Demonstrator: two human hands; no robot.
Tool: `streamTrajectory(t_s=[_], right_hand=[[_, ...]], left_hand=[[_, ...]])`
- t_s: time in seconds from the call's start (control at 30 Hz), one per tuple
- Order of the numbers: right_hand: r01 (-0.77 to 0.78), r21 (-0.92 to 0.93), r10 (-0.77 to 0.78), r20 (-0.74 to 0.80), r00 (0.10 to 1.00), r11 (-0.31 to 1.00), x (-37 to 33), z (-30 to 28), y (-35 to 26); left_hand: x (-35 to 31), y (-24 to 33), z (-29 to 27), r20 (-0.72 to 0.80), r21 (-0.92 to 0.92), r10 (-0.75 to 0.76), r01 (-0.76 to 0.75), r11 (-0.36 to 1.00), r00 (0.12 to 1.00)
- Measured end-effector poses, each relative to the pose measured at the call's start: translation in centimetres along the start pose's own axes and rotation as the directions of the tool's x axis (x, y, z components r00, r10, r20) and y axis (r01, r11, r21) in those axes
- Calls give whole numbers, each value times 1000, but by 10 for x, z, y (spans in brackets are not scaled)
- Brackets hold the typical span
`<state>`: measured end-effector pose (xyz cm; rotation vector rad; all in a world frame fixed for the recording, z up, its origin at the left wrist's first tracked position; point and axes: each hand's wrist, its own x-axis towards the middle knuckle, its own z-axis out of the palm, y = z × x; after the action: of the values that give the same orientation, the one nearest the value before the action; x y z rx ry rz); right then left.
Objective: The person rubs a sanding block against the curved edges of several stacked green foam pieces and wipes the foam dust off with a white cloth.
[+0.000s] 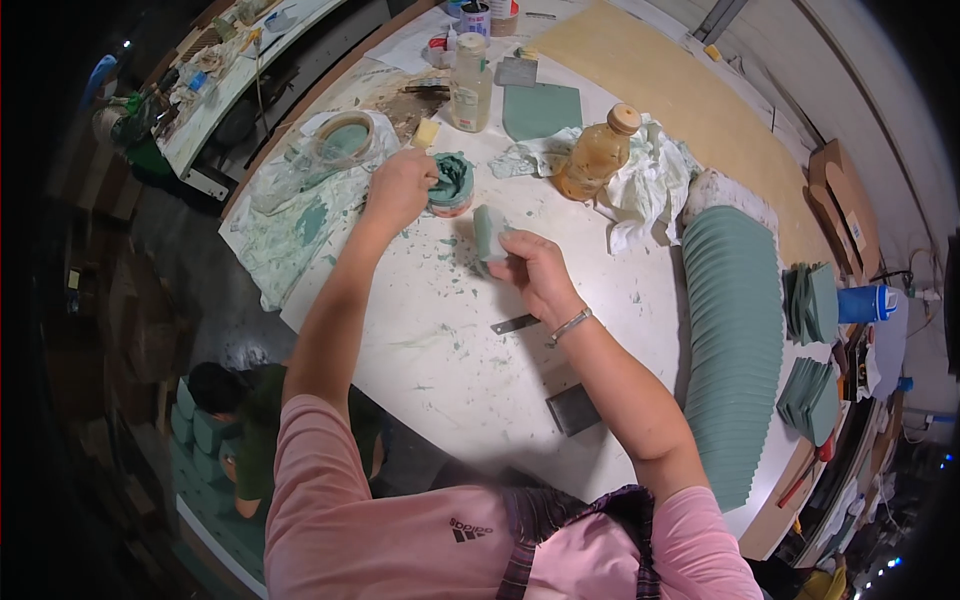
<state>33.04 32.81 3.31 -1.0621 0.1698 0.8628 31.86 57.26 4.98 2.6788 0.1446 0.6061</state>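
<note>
My left hand [399, 190] is closed at the rim of a small open jar [452, 185] of dark green paste. Whatever its fingers pinch is hidden. Right of the jar, my right hand [537, 268] grips a small green piece [489, 232] with a pale, whitish face, holding it raised and tilted over the white table [440, 350]. Beneath my right hand lies a flat metal strip [514, 325]. A yellowish sponge block [427, 132] sits just behind the jar. Green smears and flakes spot the tabletop around both hands.
A clear bottle [470, 85] and an amber bottle [597, 155] stand behind, beside crumpled paper [645, 185]. A long row of green pieces [733, 350] lines the right. A tape roll [343, 138] rests on stained plastic at left. A dark block [573, 410] lies nearer. Another person [250, 430] works lower left.
</note>
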Motion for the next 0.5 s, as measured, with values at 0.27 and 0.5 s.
streamTrajectory(t_s=[0.27,0.5], right_hand=[[2,38,-1,-10,1000,999,10,10,-5],[11,49,-11,-18,1000,999,16,19,-14]], left_hand=[[3,5,-6,-50,4,-1,1,1000,999],[-5,-5,-15,0,-17,-134,134,991,991]])
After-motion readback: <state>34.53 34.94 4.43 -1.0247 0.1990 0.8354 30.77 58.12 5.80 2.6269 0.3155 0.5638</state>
